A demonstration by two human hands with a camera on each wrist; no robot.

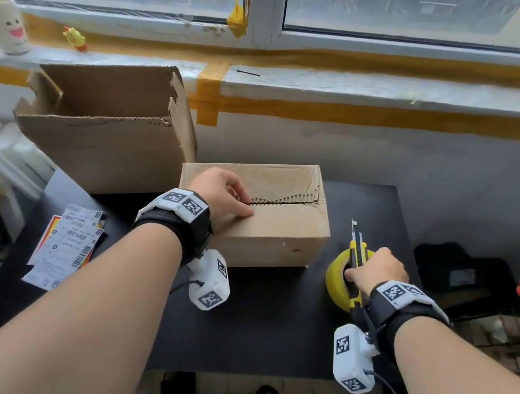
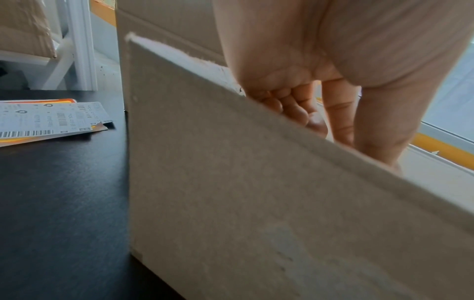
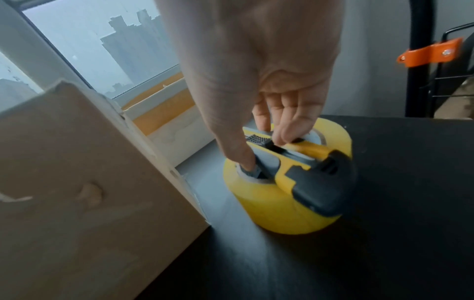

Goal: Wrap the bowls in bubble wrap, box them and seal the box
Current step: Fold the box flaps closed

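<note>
The left hand (image 1: 224, 195) lies palm down on the closed box (image 1: 268, 222) at the table's (image 1: 263, 329) middle, fingers curled against the flap seam, grasping nothing. The right hand (image 1: 378, 268) grasps a yellow knife (image 3: 302, 162) lying across the tape roll (image 3: 279, 207), right of the box. Its contents are hidden.

black table (image 1: 262, 336) carries closed box (image 1: 276, 234), open box (image 1: 104, 148) (behind), tape roll (image 1: 337, 290), labels (image 1: 69, 243).

Box (image 1: 266, 232) contents hidden by shut flaps; labels' (image 1: 70, 240) print too small; left fingertips (image 2: 318, 125) behind box edge.
</note>
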